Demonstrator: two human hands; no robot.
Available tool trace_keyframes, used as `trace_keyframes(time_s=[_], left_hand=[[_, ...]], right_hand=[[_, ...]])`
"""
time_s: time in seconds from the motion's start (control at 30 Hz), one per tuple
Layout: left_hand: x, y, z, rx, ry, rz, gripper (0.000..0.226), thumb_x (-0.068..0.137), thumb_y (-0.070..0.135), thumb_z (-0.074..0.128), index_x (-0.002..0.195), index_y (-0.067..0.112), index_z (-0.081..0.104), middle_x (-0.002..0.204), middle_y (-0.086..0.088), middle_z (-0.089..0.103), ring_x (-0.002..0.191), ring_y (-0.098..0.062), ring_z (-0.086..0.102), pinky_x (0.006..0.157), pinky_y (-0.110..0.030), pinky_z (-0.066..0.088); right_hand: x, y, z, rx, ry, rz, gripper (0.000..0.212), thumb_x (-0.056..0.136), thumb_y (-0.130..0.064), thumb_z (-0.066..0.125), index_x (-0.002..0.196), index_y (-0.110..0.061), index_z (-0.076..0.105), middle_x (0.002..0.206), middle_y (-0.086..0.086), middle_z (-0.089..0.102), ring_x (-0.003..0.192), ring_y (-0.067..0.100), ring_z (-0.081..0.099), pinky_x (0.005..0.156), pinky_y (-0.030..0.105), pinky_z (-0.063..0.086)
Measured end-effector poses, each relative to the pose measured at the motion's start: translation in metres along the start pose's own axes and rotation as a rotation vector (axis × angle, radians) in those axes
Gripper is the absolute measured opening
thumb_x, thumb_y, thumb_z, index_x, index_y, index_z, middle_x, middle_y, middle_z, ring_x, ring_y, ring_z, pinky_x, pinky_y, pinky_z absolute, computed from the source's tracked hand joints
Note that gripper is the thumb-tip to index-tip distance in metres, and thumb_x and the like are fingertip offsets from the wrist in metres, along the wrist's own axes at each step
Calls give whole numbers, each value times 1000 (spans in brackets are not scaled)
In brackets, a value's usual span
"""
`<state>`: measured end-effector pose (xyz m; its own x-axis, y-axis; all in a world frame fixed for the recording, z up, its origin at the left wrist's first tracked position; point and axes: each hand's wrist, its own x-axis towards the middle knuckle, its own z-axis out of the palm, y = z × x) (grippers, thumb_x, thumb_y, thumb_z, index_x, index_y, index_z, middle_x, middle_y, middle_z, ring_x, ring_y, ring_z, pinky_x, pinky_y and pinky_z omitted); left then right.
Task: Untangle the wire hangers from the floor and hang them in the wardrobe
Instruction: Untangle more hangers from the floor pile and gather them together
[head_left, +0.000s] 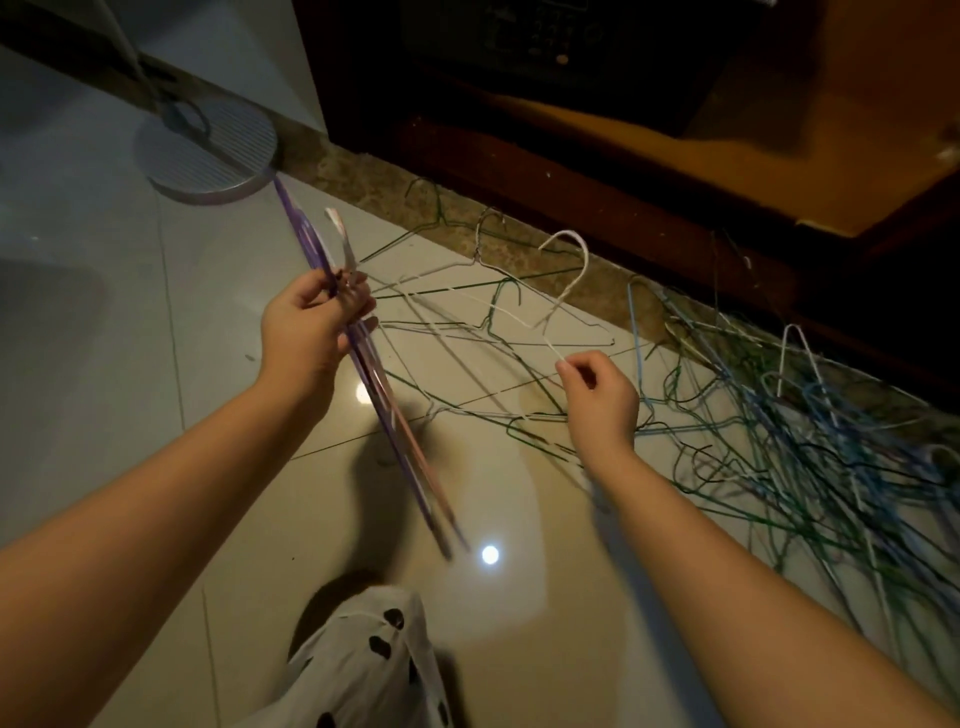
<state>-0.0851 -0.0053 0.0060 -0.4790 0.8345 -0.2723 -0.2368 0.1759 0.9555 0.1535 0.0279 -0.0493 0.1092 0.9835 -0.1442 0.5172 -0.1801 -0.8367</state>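
- Head view: left hand (306, 325) gripped a bunch of purple hangers (408, 447).
- Right hand (602, 402) pinched a white hanger (583, 265) above the tangled pile (779, 431) on the floor (130, 322).

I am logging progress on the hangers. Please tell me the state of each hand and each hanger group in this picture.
left hand: grips the bundle of hangers.
bundle of hangers: gathered, tilted, held off the floor.
right hand: pinches the white hanger.
white hanger: raised, hook up, not hung.
tangled pile: on the floor, knotted.
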Motion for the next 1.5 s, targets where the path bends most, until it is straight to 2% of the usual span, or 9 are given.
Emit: trace_keyframes(time_s=[0.17, 0.27, 0.57, 0.73, 1.0, 1.13, 1.2, 1.37, 1.5], left_hand=[[-18, -6, 33, -9, -83, -59, 13, 92, 7, 49, 96, 14, 58, 90, -5, 62, 84, -16, 63, 80, -28, 56], [-29, -14, 55, 16, -167, -89, 14, 92, 6, 49, 97, 15, 59, 90, -7, 63, 85, -18, 64, 69, -25, 55], [-51, -36, 120, 85, -344, -173, 14, 90, 5, 54, 93, 18, 58, 98, -9, 65, 93, -23, 66, 75, -32, 54], [-59, -34, 142, 85, -452, -162, 19, 90, 2, 51, 94, 19, 59, 92, -3, 66, 90, -19, 67, 72, -27, 55], [-67, -38, 151, 33, -520, -278, 40, 82, -18, 46, 103, 14, 58, 94, -12, 62, 81, -15, 68, 60, -21, 54], [-76, -39, 160, 95, -567, -279, 29, 81, -13, 55, 96, 12, 57, 89, -11, 62, 79, -18, 63, 62, -22, 55], [-78, -39, 164, 127, -558, -257, 25, 81, -10, 57, 92, 12, 58, 85, -10, 63, 76, -18, 63, 61, -22, 55], [-80, -33, 176, 214, -554, -175, 25, 85, -7, 54, 90, 18, 58, 86, -8, 65, 80, -18, 66, 70, -26, 56], [-79, -21, 191, 254, -577, -141, 25, 89, -5, 49, 92, 19, 56, 91, -8, 65, 83, -17, 67, 74, -29, 53]], right_hand=[[-10, -12, -2, 224, 50, 118, 8, 92, -13, 55, 87, -16, 60, 72, -7, 58, 70, 10, 55, 67, 29, 49], [-21, -15, 0, 382, 85, 204, 9, 91, -8, 55, 85, -14, 59, 68, -5, 56, 63, 6, 53, 61, 25, 46], [-61, -9, -10, 678, 175, 363, 22, 86, -1, 59, 75, -20, 61, 68, -2, 60, 61, 6, 54, 56, 11, 44], [-68, 0, -13, 661, 195, 398, 19, 84, -8, 62, 72, -22, 66, 74, -1, 66, 74, 19, 61, 73, 39, 50], [-72, 5, -30, 608, 185, 379, 25, 85, -9, 62, 68, -26, 65, 67, -9, 64, 66, 8, 57, 65, 27, 47], [-73, 11, -40, 553, 167, 327, 25, 85, -9, 61, 68, -27, 62, 68, -10, 63, 65, 1, 57, 62, 14, 46], [-75, 14, -44, 528, 128, 307, 23, 86, -11, 62, 70, -28, 63, 71, -9, 64, 68, 2, 58, 66, 16, 48], [-62, 31, -71, 414, 64, 192, 11, 91, -20, 57, 88, -27, 66, 82, -12, 65, 84, 8, 61, 79, 24, 48], [-40, 80, -129, 129, 172, 279, 14, 92, -22, 56, 103, -20, 64, 85, -10, 62, 81, 11, 58, 67, 18, 42]])
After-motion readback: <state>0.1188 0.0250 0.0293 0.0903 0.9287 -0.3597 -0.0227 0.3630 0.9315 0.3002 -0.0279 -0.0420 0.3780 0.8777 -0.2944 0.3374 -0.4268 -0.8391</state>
